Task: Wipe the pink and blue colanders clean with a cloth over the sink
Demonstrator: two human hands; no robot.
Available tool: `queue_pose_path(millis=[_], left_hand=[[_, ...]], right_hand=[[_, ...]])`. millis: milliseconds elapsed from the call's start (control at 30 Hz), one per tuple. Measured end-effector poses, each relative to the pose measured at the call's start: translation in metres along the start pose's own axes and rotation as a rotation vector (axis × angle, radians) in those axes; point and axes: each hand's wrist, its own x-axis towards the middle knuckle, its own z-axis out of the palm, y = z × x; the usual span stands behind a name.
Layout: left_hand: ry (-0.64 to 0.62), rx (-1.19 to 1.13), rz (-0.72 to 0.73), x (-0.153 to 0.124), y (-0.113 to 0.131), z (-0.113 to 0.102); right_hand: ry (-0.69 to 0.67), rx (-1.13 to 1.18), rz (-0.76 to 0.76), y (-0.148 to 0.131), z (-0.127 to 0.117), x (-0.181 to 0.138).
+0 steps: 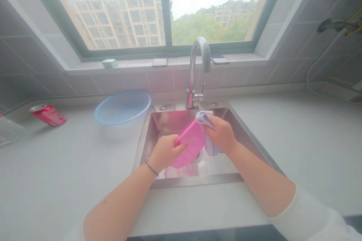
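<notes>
A pink plastic basket [190, 147] with small holes is held tilted over the sink [195, 180]. My left hand [165, 151] grips its left rim, thumb on the near face. My right hand [222, 133] is closed on a pale cloth [211, 146], which covers the basket's upper right edge and hangs down beside it. The drain shows partly behind the basket. Beyond the hands rises the chrome faucet [193, 71], its spout pointing down; no running water is visible.
A blue colander [124, 109] stands left of the sink. Farther left are a red can [48, 115] lying tilted and a clear plastic item [9, 131]. On the windowsill sit a pale green block [109, 63] and two flat phone-like objects [160, 61].
</notes>
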Motion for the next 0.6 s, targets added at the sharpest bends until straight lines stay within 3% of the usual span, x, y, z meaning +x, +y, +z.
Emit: queue_pose_path(millis=[100,167,233,333,400,533,600], left_hand=[[-0.037,-0.004,0.05,0.0,-0.001,0.001],[-0.05,0.002,0.085,0.0,-0.002,0.0],[-0.027,0.014,0.071,-0.001,-0.002,-0.002],[0.002,0.006,0.037,0.0,-0.001,-0.004],[0.006,0.004,0.034,0.0,-0.001,-0.004],[0.0,0.011,0.053,0.002,-0.003,-0.004],[0.013,-0.004,0.068,0.0,-0.003,-0.006]], right_hand=[[-0.093,0.011,-0.299,-0.014,0.002,-0.013],[-0.167,0.067,-0.401,-0.02,0.004,-0.016],[-0.126,0.109,-0.286,-0.015,0.004,-0.011],[-0.023,0.045,0.027,-0.001,0.004,0.001],[-0.038,0.035,0.003,0.001,0.003,0.001],[-0.188,0.065,-0.279,-0.007,0.003,-0.007],[-0.163,0.07,-0.177,-0.001,0.001,-0.003]])
